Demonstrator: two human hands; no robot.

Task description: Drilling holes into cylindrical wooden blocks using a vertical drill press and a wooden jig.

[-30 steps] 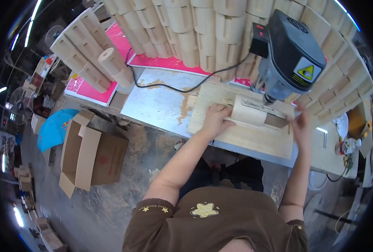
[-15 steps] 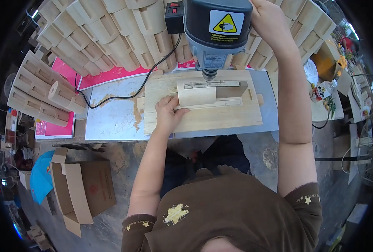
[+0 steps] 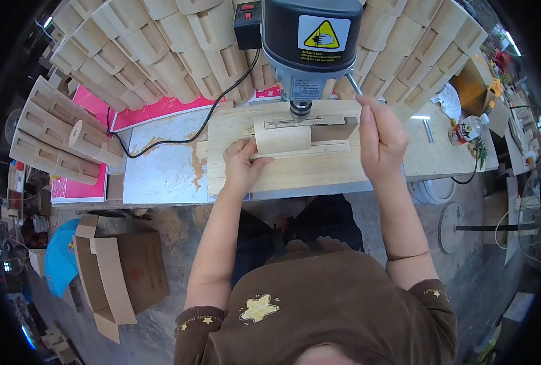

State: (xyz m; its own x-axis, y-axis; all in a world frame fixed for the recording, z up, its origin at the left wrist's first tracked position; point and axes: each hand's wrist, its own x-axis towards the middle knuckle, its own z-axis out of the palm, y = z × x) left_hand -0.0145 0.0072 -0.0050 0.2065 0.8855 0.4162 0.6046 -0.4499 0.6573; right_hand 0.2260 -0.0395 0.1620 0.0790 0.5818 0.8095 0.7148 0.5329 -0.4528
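A dark drill press stands over a pale wooden jig board. Its chuck sits just above a wooden cylinder lying in the jig. My left hand grips the cylinder's left end, fingers bent round the end and thumb along the near side. To the right of the press, my right hand is closed around the end of the metal feed lever. The drill bit's contact with the wood is hidden.
Slotted wooden cylinders are stacked behind the press, with more at the left. A black cable crosses the tabletop. At the right stands a bottle. An open cardboard box sits on the floor.
My right hand has come down and toward me from beside the press head, bringing the feed lever into sight. My left hand stays at the cylinder's end.
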